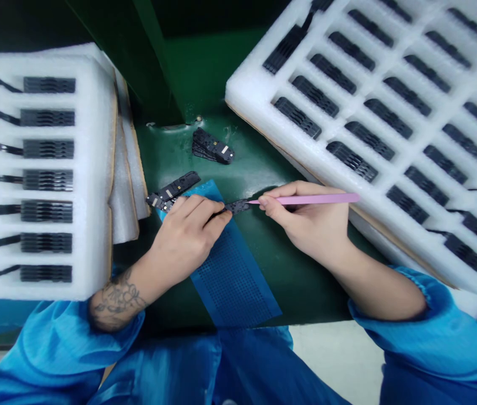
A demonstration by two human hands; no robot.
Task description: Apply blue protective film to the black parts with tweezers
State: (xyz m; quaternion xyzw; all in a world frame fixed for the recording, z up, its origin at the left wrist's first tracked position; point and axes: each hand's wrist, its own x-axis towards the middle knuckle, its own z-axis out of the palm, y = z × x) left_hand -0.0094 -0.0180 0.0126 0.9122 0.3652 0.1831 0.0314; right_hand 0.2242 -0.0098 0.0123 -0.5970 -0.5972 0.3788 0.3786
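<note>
My left hand (pixel 188 233) is closed around a long black plastic part (pixel 173 192), pressing it against a blue perforated sheet (pixel 232 275) on the green table. One end of the part sticks out between my two hands (pixel 238 207). My right hand (pixel 306 222) pinches pink tweezers (pixel 310 199), whose tip meets that end of the part. Both wrists come out of blue sleeves.
A white foam tray (pixel 90 169) with rows of black parts stands at the left on stacked foam. A larger foam tray (pixel 264 73) filled with black parts lies tilted at the right. A small pile of black parts (pixel 212 147) rests on the green table (pixel 289 275) behind my hands.
</note>
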